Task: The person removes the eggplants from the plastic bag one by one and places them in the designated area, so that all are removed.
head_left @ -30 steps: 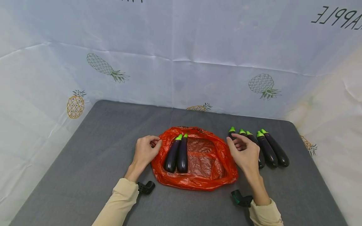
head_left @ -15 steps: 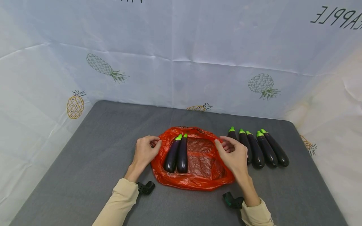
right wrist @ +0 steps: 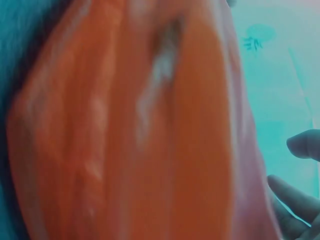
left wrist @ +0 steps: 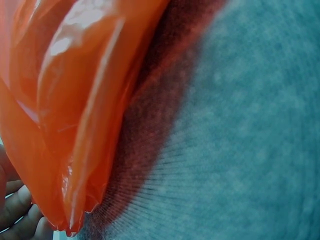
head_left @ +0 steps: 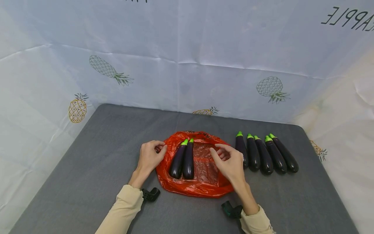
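Note:
A red plastic bag (head_left: 201,191) lies on the table with its mouth spread wide. Inside it, on the left, two eggplants (head_left: 176,162) lie side by side, green stems pointing away. My left hand (head_left: 150,155) pinches the bag's left rim; in the left wrist view, fingers (left wrist: 17,212) show beside the gathered orange film. Over the right part of the bag is my right hand (head_left: 230,162), holding nothing. Its thumb (right wrist: 305,144) and a finger (right wrist: 292,197) stand apart in the right wrist view, past the blurred bag wall.
Several more eggplants (head_left: 264,157) lie in a row right of the bag, the nearest partly behind my right hand. They rest on a grey table (head_left: 96,169). A white sheet printed with pineapples (head_left: 163,84) hangs behind the table's far edge.
My right hand has moved left from the bag's right rim to over its opening, uncovering more of the eggplant row. My left hand has stayed in place.

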